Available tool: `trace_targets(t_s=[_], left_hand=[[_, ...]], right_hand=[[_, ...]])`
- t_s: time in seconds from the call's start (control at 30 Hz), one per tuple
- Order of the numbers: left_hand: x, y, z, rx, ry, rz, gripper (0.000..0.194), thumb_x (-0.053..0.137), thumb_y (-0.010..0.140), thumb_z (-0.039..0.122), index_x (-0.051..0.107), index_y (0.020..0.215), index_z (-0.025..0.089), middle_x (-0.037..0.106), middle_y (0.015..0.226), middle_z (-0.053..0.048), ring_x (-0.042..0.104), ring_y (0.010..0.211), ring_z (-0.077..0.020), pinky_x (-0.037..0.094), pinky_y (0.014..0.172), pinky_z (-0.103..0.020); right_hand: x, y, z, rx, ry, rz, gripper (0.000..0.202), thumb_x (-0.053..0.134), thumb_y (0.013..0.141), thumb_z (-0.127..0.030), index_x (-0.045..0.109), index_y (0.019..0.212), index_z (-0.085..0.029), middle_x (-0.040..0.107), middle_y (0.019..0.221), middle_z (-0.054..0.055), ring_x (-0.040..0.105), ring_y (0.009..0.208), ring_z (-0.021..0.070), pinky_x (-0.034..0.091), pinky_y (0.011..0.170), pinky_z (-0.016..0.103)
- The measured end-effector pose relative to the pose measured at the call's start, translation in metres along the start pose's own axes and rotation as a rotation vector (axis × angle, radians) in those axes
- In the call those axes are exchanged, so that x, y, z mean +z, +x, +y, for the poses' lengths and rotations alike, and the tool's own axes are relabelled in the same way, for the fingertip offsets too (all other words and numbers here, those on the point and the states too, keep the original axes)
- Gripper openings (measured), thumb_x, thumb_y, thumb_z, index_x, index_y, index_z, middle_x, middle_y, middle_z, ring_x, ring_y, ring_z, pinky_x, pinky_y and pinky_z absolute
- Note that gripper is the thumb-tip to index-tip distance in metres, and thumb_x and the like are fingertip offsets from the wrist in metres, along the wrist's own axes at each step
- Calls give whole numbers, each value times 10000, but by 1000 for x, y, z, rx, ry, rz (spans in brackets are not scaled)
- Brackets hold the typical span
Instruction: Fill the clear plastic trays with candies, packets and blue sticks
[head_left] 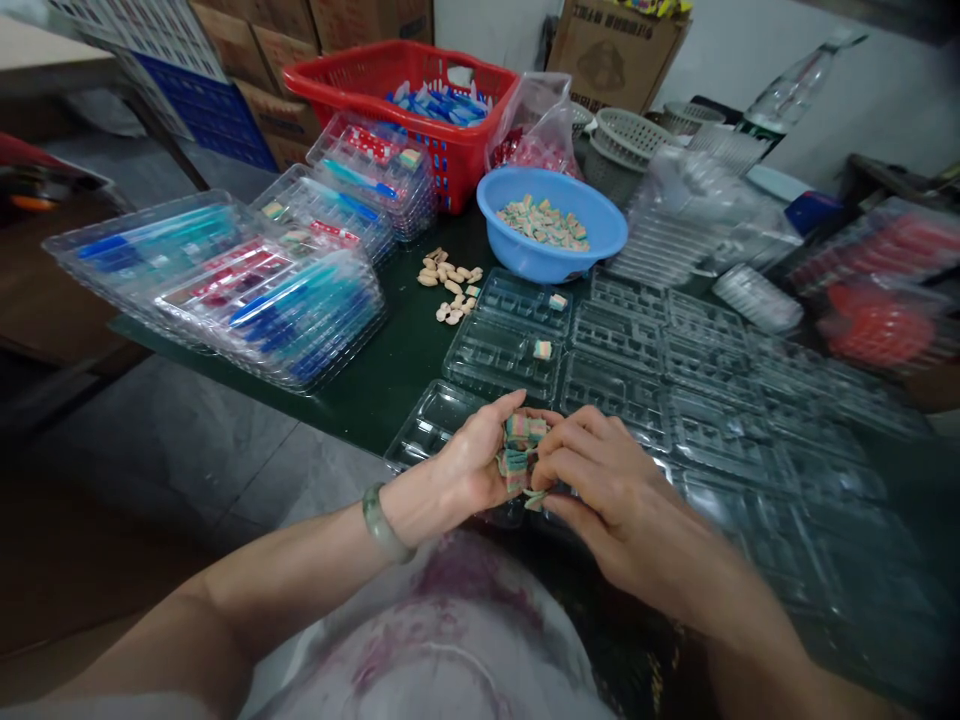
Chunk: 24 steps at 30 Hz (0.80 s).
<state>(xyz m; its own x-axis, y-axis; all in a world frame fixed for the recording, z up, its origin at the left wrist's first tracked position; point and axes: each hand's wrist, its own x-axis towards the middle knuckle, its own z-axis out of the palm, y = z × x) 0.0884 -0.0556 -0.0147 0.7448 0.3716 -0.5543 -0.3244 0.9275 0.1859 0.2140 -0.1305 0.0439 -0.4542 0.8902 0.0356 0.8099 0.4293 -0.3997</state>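
My left hand [480, 450], with a green bangle on its wrist, is cupped around several small pastel-striped pieces [517, 466]. Over that palm, the fingers of my right hand [600, 465] are bent and closed on a striped piece [534, 498] at their tips. Under and beyond both hands lie clear plastic trays [501, 355] with moulded compartments. One striped piece [542, 349] sits in the nearer tray and another [557, 301] in the tray behind it. The front tray [435, 420] is partly hidden by my left hand.
A blue bowl [495, 240] of striped pieces stands behind the trays, with loose peanuts [450, 272] to its left. Filled clear packs [300, 310] are stacked at the table's left edge. Behind them is a red basket [465, 160]. More trays [720, 430] spread rightward.
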Motion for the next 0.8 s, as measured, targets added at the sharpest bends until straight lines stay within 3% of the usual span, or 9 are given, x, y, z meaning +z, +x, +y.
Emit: trace_targets(t_s=[0.17,0.27,0.47,0.6,0.8], left_hand=[[9,-1,-4,-16,115,177,274,498,799,359,557,656,132,573,543,-42,553,465,-156,392,395,-233],[12,-1,-6,-12,168,212,277,498,797,366,569,671,130,589,579,-57,575,510,-168,400,415,-235],[11,0,-8,8,110,211,276,540,776,352,517,586,154,528,494,-8,516,426,-126,358,373,-212],[8,1,-8,21,58,125,301,515,794,322,490,544,156,473,441,19,450,350,-100,299,319,-200],[5,3,-7,-8,46,41,294,447,830,332,545,638,132,503,477,0,444,351,-95,308,321,-188]], right_hand=[[7,6,-4,-43,-148,-42,131,497,793,-83,539,710,-176,537,870,60,421,869,208,348,745,370],[11,7,-4,-30,-181,-23,106,508,787,-88,540,729,-171,536,854,54,413,850,208,338,739,373],[14,6,-2,43,-176,34,82,519,786,-98,555,815,-166,538,854,51,405,839,211,336,722,369],[20,2,-1,89,-160,108,158,506,818,-145,571,960,-164,542,898,69,399,868,230,340,715,381],[29,-6,2,104,-67,191,143,477,849,-165,599,917,-196,536,913,62,402,907,233,350,750,396]])
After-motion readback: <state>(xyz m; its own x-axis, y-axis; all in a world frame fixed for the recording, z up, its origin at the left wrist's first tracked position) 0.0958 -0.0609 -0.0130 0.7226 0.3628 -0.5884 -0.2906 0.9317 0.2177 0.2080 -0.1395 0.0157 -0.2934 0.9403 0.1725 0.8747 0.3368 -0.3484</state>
